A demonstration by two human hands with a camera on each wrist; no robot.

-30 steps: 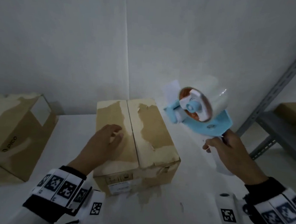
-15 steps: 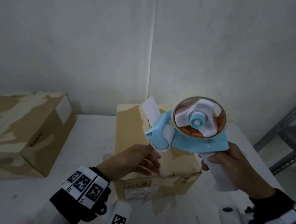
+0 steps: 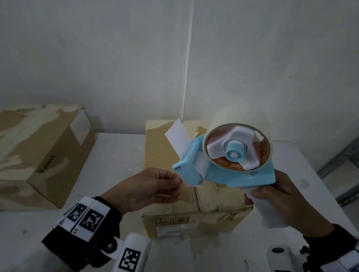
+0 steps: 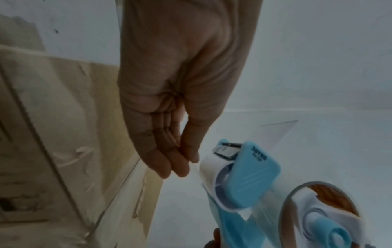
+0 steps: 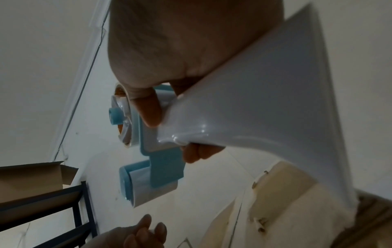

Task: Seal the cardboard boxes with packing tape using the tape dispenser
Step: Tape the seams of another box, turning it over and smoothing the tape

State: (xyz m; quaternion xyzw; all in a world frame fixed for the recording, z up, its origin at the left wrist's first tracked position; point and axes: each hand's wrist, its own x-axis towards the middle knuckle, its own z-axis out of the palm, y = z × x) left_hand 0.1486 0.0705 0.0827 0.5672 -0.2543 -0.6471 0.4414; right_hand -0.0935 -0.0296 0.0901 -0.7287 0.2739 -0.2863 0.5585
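Observation:
My right hand (image 3: 262,194) grips the white handle (image 5: 265,100) of a light-blue tape dispenser (image 3: 241,176) and holds it in the air over the middle cardboard box (image 3: 165,156). Its clear tape roll (image 3: 237,126) has an orange core. My left hand (image 3: 177,183) is just left of the dispenser's front roller (image 4: 208,169), thumb and fingers (image 4: 180,167) pinching the clear tape's free end. The box's top flaps are shut, with torn pale patches along the centre seam (image 3: 195,197). The dispenser hides part of the box top.
A second, larger cardboard box (image 3: 27,159) lies at the left of the white table (image 3: 115,157). A metal shelf (image 3: 352,163) stands to the right, carrying an open box (image 5: 31,177). A white wall rises close behind the table.
My left hand has lifted off the box top and come up to the dispenser's front. The right hand has swung the dispenser leftward over the box, its roll side now facing me.

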